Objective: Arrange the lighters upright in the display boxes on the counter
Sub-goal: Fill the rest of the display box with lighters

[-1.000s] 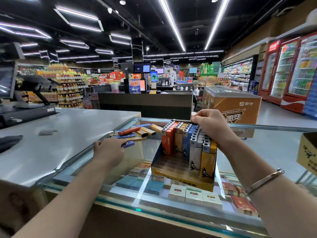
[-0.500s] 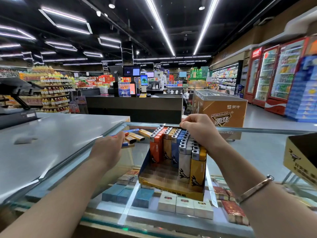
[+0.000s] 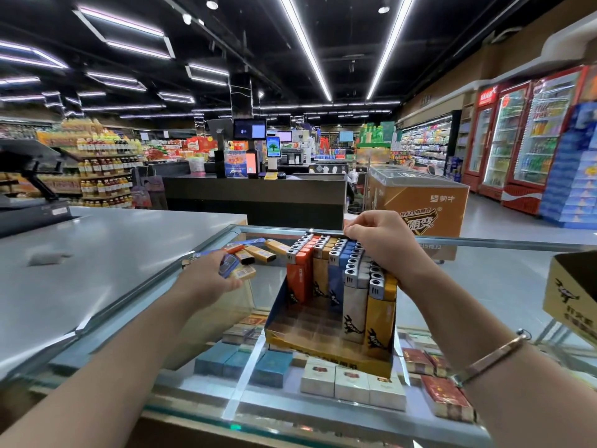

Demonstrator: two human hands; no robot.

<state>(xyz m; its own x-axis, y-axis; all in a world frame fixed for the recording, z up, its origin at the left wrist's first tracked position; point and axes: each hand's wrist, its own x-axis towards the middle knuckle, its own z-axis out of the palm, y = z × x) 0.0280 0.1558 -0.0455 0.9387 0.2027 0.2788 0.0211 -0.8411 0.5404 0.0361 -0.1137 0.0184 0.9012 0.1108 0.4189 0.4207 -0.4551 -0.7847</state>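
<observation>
A yellow and blue display box (image 3: 326, 349) stands on the glass counter (image 3: 484, 273). Rows of upright lighters (image 3: 339, 273) in orange, yellow, blue and white fill its back and right side; its front left floor is bare. My right hand (image 3: 379, 242) rests curled on the tops of the back right rows. My left hand (image 3: 206, 281) holds a blue lighter (image 3: 227, 265) and a yellow one (image 3: 244, 273) just left of the box. Several loose lighters (image 3: 258, 250) lie flat on the glass behind that hand.
A second yellow display box (image 3: 568, 295) sits at the right edge of the counter. Cigarette packs (image 3: 352, 383) lie under the glass. A grey checkout surface (image 3: 97, 253) adjoins on the left. A freezer chest (image 3: 420, 202) stands beyond the counter.
My left hand has picked lighters out of the loose pile and drawn them slightly toward me. My right hand stays on the lighter tops. The view has shifted a little.
</observation>
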